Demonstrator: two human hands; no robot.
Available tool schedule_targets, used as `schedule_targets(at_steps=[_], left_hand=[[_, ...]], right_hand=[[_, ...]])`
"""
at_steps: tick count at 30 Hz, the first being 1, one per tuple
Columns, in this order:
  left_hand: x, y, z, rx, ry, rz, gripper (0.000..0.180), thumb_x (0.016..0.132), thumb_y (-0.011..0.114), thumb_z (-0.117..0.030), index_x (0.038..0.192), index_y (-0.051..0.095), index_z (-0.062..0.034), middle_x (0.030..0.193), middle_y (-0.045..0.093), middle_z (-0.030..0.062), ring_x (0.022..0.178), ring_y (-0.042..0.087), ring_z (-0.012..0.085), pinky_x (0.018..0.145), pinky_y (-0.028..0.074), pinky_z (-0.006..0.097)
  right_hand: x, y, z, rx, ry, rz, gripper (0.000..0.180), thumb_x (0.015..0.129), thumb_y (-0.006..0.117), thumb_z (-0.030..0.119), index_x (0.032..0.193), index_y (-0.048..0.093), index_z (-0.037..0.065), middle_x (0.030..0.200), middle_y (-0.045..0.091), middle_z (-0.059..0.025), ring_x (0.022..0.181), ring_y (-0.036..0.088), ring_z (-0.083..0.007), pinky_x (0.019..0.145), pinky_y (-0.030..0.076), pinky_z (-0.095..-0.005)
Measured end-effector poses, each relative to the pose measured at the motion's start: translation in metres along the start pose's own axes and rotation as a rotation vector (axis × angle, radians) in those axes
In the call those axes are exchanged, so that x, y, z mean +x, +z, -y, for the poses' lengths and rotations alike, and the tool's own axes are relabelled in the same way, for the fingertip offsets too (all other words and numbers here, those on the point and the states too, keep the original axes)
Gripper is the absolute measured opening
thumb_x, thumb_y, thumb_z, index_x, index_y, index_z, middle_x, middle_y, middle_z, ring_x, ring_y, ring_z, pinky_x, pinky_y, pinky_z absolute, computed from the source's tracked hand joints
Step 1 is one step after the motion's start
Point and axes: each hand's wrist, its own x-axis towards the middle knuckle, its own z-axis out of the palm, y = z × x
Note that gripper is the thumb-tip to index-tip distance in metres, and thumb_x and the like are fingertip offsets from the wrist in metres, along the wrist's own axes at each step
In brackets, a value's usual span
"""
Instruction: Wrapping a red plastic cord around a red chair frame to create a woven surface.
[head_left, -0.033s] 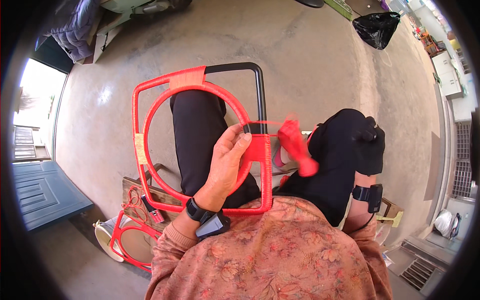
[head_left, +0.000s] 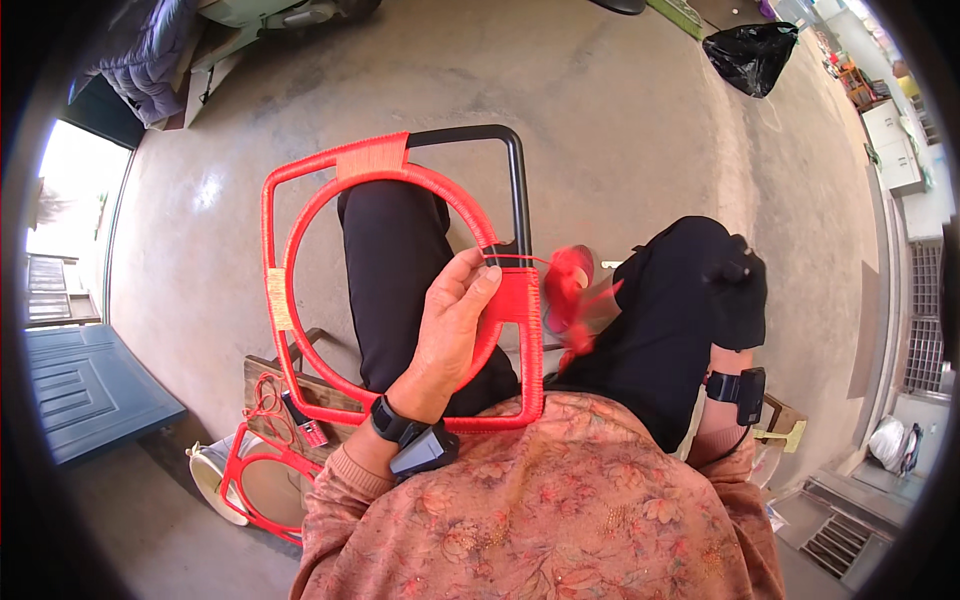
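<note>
My left hand (head_left: 450,320) is closed on a square metal frame (head_left: 268,220) with a round inner ring, held over my lap. Red cord covers most of it, and bare black metal (head_left: 521,185) shows at the upper right corner. My thumb and fingers pinch where the ring meets the right side, at the edge of the flat red winding (head_left: 518,296). From there a red cord (head_left: 525,257) runs right to a blurred red cord bundle (head_left: 570,290) hanging between my knees. My right hand (head_left: 738,300), in a black glove, rests on my right knee; its fingers blend into the dark trousers.
At lower left, a second red-wrapped frame (head_left: 236,465) leans by a whitish bucket (head_left: 205,465) and a wooden board (head_left: 262,372) with red cord. A blue panelled door (head_left: 95,385) is at the left. A black plastic bag (head_left: 750,60) lies at the far right.
The blurred red bundle has swung left and changed shape. The cord now lies across the bare metal beside my left fingertips. Both hands stay nearly where they were.
</note>
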Motion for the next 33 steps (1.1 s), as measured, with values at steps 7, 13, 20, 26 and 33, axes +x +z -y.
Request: schedule_targets(at_steps=[7, 13, 20, 26, 33], left_hand=[[-0.001, -0.01, -0.002, -0.04, -0.04, 0.087, 0.017, 0.094, 0.052, -0.006, 0.108, 0.06, -0.0009, 0.101, 0.066, 0.0051, 0.091, 0.063, 0.0106, 0.083, 0.05, 0.024], [-0.004, -0.008, -0.008, -0.108, -0.03, 0.091, 0.016, 0.094, 0.052, -0.005, 0.108, 0.059, -0.0006, 0.1, 0.067, 0.0056, 0.089, 0.063, 0.0101, 0.081, 0.05, 0.024], [-0.005, -0.008, -0.008, -0.118, -0.074, 0.089, 0.015, 0.094, 0.052, -0.007, 0.106, 0.06, -0.0008, 0.099, 0.067, 0.0058, 0.087, 0.064, 0.0112, 0.08, 0.051, 0.025], [-0.002, -0.006, -0.008, -0.112, -0.048, 0.084, 0.018, 0.095, 0.051, -0.01, 0.107, 0.058, -0.0002, 0.101, 0.067, 0.0093, 0.09, 0.065, 0.0159, 0.084, 0.051, 0.029], [-0.002, -0.001, -0.016, -0.039, -0.149, 0.201, 0.025, 0.097, 0.05, -0.019, 0.11, 0.058, 0.0009, 0.102, 0.067, 0.0146, 0.091, 0.067, 0.0216, 0.084, 0.052, 0.033]], right_hand=[[0.019, -0.001, -0.071, -1.151, 0.129, 0.062, 0.043, 0.086, 0.061, 0.009, 0.125, 0.047, -0.003, 0.116, 0.055, -0.0111, 0.104, 0.056, -0.0202, 0.089, 0.046, -0.0326], [0.042, 0.022, -0.13, -1.916, 0.083, 0.251, 0.083, 0.065, 0.082, 0.027, 0.134, 0.042, 0.003, 0.132, 0.049, -0.0195, 0.119, 0.05, -0.0327, 0.099, 0.042, -0.038], [0.047, 0.0, -0.192, -1.901, 0.433, 0.677, 0.054, 0.079, 0.069, 0.034, 0.123, 0.051, 0.008, 0.102, 0.064, -0.0215, 0.092, 0.063, -0.0368, 0.08, 0.049, -0.0439], [0.038, 0.036, -0.139, -1.803, 0.26, 0.22, 0.031, 0.084, 0.065, 0.028, 0.103, 0.06, 0.004, 0.098, 0.066, -0.0178, 0.088, 0.065, -0.0318, 0.077, 0.05, -0.0392], [0.013, 0.053, -0.079, -1.569, -0.39, -0.231, 0.017, 0.089, 0.056, 0.014, 0.098, 0.055, 0.0, 0.091, 0.059, -0.0075, 0.079, 0.06, -0.018, 0.075, 0.05, -0.0321]])
